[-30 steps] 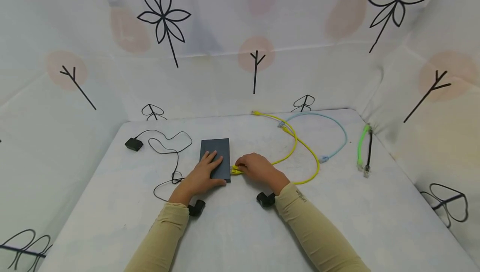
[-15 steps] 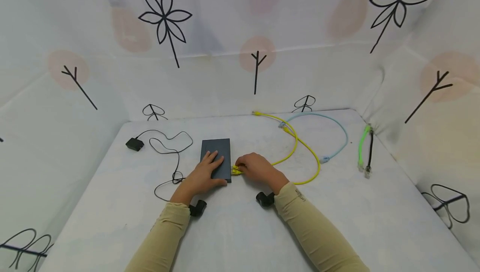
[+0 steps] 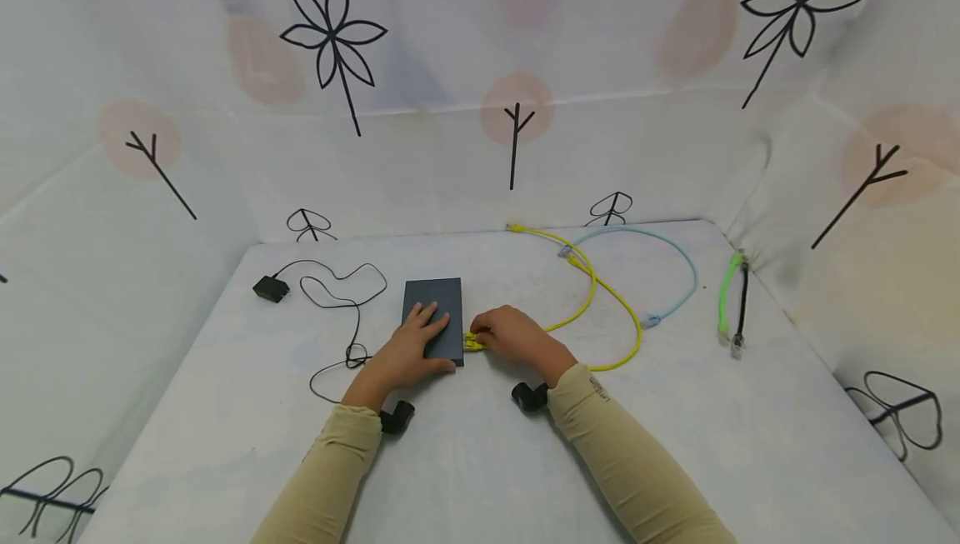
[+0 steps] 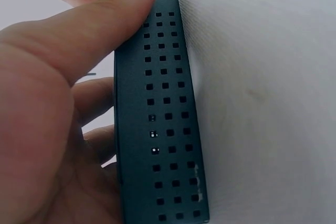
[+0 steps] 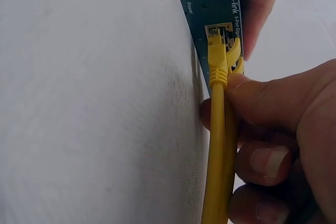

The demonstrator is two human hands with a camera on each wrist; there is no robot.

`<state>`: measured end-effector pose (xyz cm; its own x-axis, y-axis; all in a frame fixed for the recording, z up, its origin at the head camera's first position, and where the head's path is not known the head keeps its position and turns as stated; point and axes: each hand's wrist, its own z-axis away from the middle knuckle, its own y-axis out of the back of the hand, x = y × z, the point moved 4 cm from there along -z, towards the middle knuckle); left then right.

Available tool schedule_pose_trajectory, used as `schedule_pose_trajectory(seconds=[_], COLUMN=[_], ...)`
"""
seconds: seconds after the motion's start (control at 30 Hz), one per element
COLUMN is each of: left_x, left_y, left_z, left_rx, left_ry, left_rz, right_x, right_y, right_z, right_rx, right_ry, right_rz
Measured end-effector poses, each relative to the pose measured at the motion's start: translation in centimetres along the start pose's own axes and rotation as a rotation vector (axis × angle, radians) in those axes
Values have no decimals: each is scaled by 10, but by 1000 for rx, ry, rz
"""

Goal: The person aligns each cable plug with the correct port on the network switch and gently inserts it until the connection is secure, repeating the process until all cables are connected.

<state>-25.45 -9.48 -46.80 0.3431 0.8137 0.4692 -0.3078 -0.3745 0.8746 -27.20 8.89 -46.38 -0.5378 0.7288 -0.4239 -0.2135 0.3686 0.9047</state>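
A dark blue-grey network switch lies flat on the white table, "tp-link" printed on its port face in the right wrist view. My left hand rests on its top with fingers spread, while the thumb lies against the vented side. At the port face my right hand pinches a yellow Ethernet cable just behind its plug. Beside that, another yellow Ethernet plug sits at a port near the power marking. Thumb and fingers partly hide the held plug, so how deep it sits cannot be seen.
Left of the switch lie a black power adapter and its looping thin cord. Yellow cable loops and a light blue cable curve behind the right hand. Short green and black cables lie at the far right edge.
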Motion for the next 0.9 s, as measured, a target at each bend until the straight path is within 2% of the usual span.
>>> schedule_pose_trajectory(seconds=[0.33,0.67,0.9], left_x=[2,2,3], left_y=[1,1,0], left_z=[2,3,3], left_rx=[-5,6,11], left_ry=[5,4,-4], left_rz=[5,23,27], right_x=[-2,0,2], right_y=[3,3,5], right_z=[3,6,8], right_rx=[7,-12,-20], right_ry=[-5,-97,-114], right_rz=[-13,19,39])
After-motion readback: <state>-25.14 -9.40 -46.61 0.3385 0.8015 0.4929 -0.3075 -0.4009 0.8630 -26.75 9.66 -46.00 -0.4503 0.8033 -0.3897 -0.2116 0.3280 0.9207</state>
